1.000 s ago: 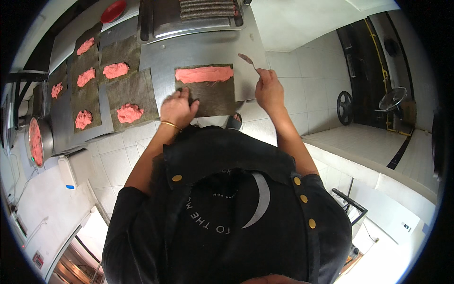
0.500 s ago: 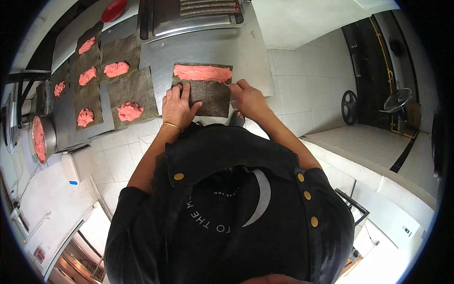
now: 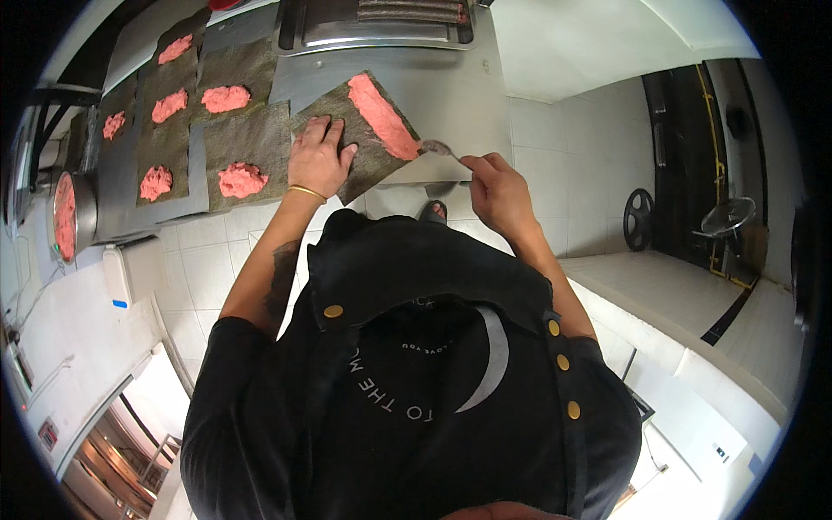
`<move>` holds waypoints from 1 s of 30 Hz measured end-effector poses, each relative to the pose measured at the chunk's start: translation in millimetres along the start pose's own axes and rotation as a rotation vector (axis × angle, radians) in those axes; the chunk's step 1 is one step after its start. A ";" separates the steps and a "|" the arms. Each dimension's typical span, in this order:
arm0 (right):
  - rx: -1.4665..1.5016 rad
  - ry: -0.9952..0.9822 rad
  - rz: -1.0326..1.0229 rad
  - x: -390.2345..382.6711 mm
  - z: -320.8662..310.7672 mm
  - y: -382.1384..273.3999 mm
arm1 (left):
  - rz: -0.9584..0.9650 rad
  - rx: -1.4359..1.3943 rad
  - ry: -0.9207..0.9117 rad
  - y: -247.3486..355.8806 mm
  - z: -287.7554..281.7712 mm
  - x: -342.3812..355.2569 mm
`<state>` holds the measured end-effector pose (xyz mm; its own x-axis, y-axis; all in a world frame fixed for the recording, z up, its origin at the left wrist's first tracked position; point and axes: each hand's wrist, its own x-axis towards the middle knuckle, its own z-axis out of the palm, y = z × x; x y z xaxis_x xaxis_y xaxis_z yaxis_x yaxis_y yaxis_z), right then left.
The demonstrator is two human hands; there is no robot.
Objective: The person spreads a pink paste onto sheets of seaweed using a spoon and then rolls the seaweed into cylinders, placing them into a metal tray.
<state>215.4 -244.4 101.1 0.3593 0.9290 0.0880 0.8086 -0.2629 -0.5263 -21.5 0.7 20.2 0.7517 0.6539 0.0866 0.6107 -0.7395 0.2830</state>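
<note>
A dark seaweed sheet [image 3: 368, 172] lies turned at a slant near the table's front edge. A flattened strip of pink paste [image 3: 380, 114] runs along its far right side. My left hand [image 3: 319, 160] rests on the sheet's left part, fingers stretched and slightly apart. My right hand [image 3: 503, 195] grips the handle of a metal spoon [image 3: 438, 148], just right of the sheet. The spoon's bowl is beside the paste strip's near end; whether it touches the sheet's corner I cannot tell.
More seaweed sheets [image 3: 277, 130] cover the table's left side, with lumps of pink paste [image 3: 243, 179] on them. A metal tray [image 3: 373, 36] holding dark rolls [image 3: 412, 10] stands at the back. A metal bowl of paste [image 3: 85, 212] sits far left. A red dish [image 3: 224, 3] shows at the top.
The sheet with its paste strip has turned clockwise under my left hand, from square to slanted. My right hand has moved right with the spoon, off the paste.
</note>
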 end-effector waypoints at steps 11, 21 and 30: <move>-0.249 -0.227 -0.324 67.5 14.7 -13.1 | 0.006 -0.062 0.101 -7.9 24.8 -17.9; -0.214 -0.402 -0.315 102.9 14.5 9.0 | -0.034 -0.062 0.100 -1.8 21.1 -17.0; -0.057 -0.473 -0.336 81.2 2.5 19.3 | -0.049 -0.028 0.102 -0.8 20.1 -18.3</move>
<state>259.0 -173.4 95.9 -0.1574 0.9758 -0.1518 0.8708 0.0646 -0.4875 -30.8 -13.9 -0.8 0.6907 0.7032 0.1687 0.6380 -0.7024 0.3157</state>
